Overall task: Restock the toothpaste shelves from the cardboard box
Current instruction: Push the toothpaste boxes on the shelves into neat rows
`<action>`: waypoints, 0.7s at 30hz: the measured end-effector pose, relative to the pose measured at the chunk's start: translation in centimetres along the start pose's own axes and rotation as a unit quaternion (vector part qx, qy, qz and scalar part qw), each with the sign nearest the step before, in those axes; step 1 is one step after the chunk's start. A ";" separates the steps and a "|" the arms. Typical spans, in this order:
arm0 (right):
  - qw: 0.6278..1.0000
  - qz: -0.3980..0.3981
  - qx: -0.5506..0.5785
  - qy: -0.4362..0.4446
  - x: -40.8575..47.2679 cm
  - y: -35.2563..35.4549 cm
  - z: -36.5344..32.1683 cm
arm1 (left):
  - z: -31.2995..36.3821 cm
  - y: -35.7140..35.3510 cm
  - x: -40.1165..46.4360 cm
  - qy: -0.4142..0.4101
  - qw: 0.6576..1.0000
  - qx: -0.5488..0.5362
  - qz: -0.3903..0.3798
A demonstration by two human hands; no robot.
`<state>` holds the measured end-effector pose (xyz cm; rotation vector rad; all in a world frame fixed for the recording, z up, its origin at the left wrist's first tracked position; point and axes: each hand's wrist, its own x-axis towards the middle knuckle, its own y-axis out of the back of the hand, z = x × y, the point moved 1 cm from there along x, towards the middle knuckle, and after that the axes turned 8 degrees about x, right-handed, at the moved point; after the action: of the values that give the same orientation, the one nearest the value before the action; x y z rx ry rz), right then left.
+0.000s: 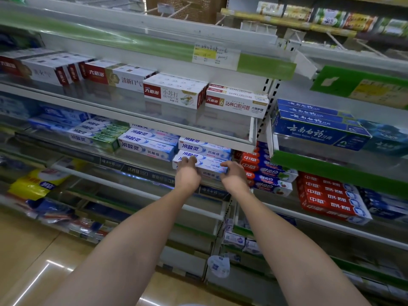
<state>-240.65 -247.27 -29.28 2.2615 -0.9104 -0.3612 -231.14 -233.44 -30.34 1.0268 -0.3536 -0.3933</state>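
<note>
Two bare forearms, no sleeves, no watch or bracelet at either wrist. Left hand (187,173) and right hand (234,176) ungloved, fingers (192,160) without rings.

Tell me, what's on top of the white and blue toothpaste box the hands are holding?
Another white and blue toothpaste box lies stacked on the held white and blue box. The left hand and right hand cover its ends; whatever sits behind is hidden.

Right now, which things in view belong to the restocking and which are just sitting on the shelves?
In the job:
- left hand and right hand, both gripping the white-and-blue toothpaste box
- the stack of matching boxes behind it

Just sitting there:
- red toothpaste boxes
- dark blue boxes
- yellow packs
- cardboard box: not in view
</note>
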 end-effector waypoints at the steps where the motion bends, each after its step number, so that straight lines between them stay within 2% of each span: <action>1: 1.000 -0.002 -0.019 0.010 0.1 0.0 -0.1 | -0.1 0.1 0.3 -0.005 0.999 0.038 0.010; 3: 0.999 -0.017 -0.040 0.022 0.2 -0.3 -0.4 | -0.3 0.3 1.0 0.001 0.998 0.069 0.008; 8: 0.999 -0.019 0.005 -0.029 1.2 -1.2 -0.4 | -0.9 0.6 3.0 0.080 0.996 0.024 -0.040; 12: 0.996 -0.008 0.064 -0.067 1.9 -2.0 0.0 | -1.6 0.3 4.3 0.094 0.994 0.042 -0.021; 17: 0.989 -0.021 0.113 -0.098 1.9 -3.0 0.7 | -2.4 -0.4 5.4 0.088 0.992 0.082 -0.035; 19: 0.988 -0.023 0.117 -0.096 2.1 -3.3 0.8 | -2.9 -0.9 6.0 0.098 0.993 0.029 -0.057; 21: 0.986 -0.026 0.129 -0.100 2.5 -3.4 1.0 | -3.7 -1.2 6.8 0.122 0.985 -0.091 -0.075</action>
<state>-237.57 -247.65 -32.36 2.5228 -1.0534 -0.5271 -223.68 -234.45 -32.44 0.9123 -0.0191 -0.4221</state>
